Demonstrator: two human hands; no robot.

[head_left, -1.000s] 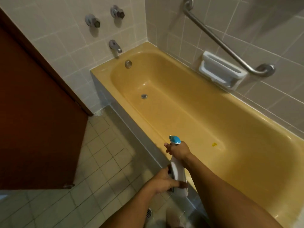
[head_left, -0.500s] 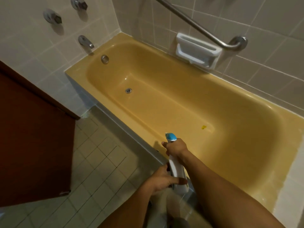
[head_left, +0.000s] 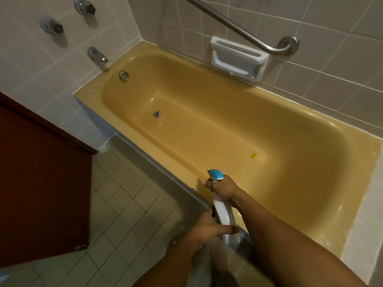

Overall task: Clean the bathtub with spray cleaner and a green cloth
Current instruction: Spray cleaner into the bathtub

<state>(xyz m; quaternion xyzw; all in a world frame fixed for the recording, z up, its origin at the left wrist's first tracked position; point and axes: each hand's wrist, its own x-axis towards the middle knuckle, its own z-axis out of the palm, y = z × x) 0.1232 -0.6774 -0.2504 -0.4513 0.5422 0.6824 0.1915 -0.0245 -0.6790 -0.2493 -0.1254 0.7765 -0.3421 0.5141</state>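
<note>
Person stands at the near rim of the mustard-yellow enamel bathtub [head_left: 352,183], both hands on one white plastic spray bottle with a blue nozzle cap [head_left: 222,212]. The right hand [head_left: 223,186] is curled round the neck at the trigger. The left hand [head_left: 207,226] wraps the lower body with its thumb laid across the front. It looks like a two-point hold: the left steadies the bottle while the right fires. The bottle sits over the near rim with the nozzle aimed up-left into the tub, so I'd say the spray step is being set up. The tub interior looks dry, no foam visible. No green cloth clearly in view; something dark sits between the left palm and the bottle, can't tell what. Counts:
- 1 bottle, 1 tub
- 1 round metal drain [head_left: 156,114], 1 chrome overflow plate [head_left: 123,75], 1 chrome spout [head_left: 97,55]
- 2 chrome valve knobs [head_left: 51,25] on the end wall
- 1 slanted steel grab bar [head_left: 238,27], 1 white ceramic soap dish [head_left: 238,59]
- 1 small yellow speck [head_left: 253,155] on the tub floor

The speck is a likely first target.
</note>
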